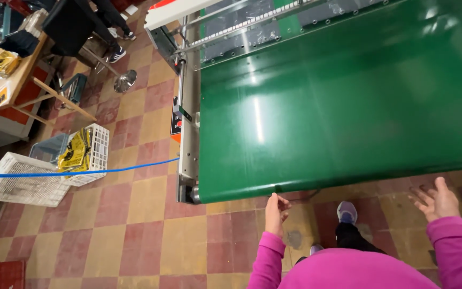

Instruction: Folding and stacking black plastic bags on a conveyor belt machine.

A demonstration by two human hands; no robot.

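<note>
A: Pink sleeves fill the bottom edge, and both hands are up in front of the person. What does each one have?

B: Nothing. Her left hand is loosely curled, fingers half bent, just below the near edge of the belt, close to it but whether it touches cannot be told. Her right hand is spread wide, palm showing, over the tiled floor and a little short of the belt edge

A: And on the belt itself?

B: Bare green surface with glare on it, nothing lying there. A shoe stands under its near end

A: So which step is it?

B: It looks like waiting at the belt's end with hands ready. Any next move would call for both hands to rise to the belt edge and close on whatever arrives

A: Further off?

B: White crates on the floor to the left, one with yellow packets, a blue hose running across, then a wooden table, and someone's legs at the far back
</note>
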